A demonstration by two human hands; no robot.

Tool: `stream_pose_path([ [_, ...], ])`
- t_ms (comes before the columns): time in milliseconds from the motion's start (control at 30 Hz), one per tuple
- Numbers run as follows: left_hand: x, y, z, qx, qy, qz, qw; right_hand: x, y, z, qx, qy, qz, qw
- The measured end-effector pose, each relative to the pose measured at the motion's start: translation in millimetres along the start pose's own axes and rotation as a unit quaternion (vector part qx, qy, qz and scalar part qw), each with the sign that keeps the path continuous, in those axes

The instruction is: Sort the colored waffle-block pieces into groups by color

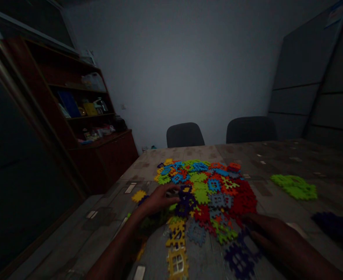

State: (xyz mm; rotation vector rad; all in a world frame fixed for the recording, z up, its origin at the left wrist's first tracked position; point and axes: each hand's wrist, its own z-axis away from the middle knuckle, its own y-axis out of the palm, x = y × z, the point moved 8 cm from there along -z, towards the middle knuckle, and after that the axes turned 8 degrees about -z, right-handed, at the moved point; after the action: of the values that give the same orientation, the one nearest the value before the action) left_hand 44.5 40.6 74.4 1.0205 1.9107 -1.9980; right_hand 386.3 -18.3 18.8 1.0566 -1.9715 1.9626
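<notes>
Reaching in from the left, my left hand point(161, 199) is open, thumb and fingers apart, beside several dark purple interlocking building pieces point(186, 204). My right hand point(266, 229) is at the near right edge of the heap, by the red pieces point(243, 198). Its fingers are closed on a purple building piece point(251, 247), though the dim light partly hides the grip. A purple window-shaped piece point(238, 260) lies just below it. Lime green pieces point(201, 190) and a grey window piece point(217, 200) lie between the hands.
Yellow pieces point(177, 262) run toward the near table edge. Farther right lie a lime green pile point(295, 186) and a dark purple pile point(337, 229). Two chairs point(184, 135) stand behind the patterned table point(259, 159). A shelf cabinet point(113, 155) is at the left.
</notes>
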Motion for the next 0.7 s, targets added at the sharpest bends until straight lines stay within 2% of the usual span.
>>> stream_pose_path([
  [133, -15, 13.2, 7, 0.058, 0.011, -0.034, 0.998, -2, -13, 0, -0.011, 0.004, -0.006, 1.000],
  [267, -24, 23.8, 9, 0.082, 0.015, -0.070, 0.994, 10, -18, 3, 0.043, -0.013, -0.024, 0.999],
  [367, -22, 21.4, 9, 0.074, 0.001, -0.094, 0.993, 19, -17, 11, 0.090, -0.012, -0.046, 0.995],
  [500, -28, 10.9, 10, 0.066, -0.005, -0.114, 0.991, 7, -6, 22, 0.120, 0.003, -0.049, 0.992],
  [600, -51, 6.1, 12, 0.054, 0.010, -0.125, 0.991, -5, 3, 24, 0.124, 0.009, -0.033, 0.992],
  [700, -84, 17.3, 20, 0.058, 0.029, -0.134, 0.989, -6, 6, 22, 0.126, 0.007, -0.019, 0.992],
])
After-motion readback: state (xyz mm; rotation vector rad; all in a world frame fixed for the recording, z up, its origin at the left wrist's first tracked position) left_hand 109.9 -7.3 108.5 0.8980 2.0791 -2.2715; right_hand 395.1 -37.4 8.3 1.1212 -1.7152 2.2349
